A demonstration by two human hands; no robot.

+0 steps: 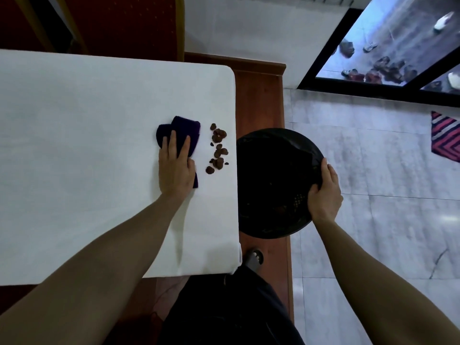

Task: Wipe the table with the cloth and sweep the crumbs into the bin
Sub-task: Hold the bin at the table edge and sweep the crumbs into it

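Note:
A dark purple cloth [183, 129] lies bunched on the white table [74, 145], near its right edge. My left hand [175, 168] presses flat on the cloth, fingers straight. Several brown crumbs [217, 148] are scattered just right of the cloth, between it and the table edge. A round black bin [273, 170] is held just past that edge, slightly below the tabletop. My right hand [324, 192] grips the bin's right rim, thumb curled inside it.
A red chair [119, 23] stands behind the table. A brown wooden platform [258, 100] runs under the table's right side, with grey tiled floor [373, 170] beyond. A striped mat [445, 135] lies at far right. Shoes sit outside a glass door.

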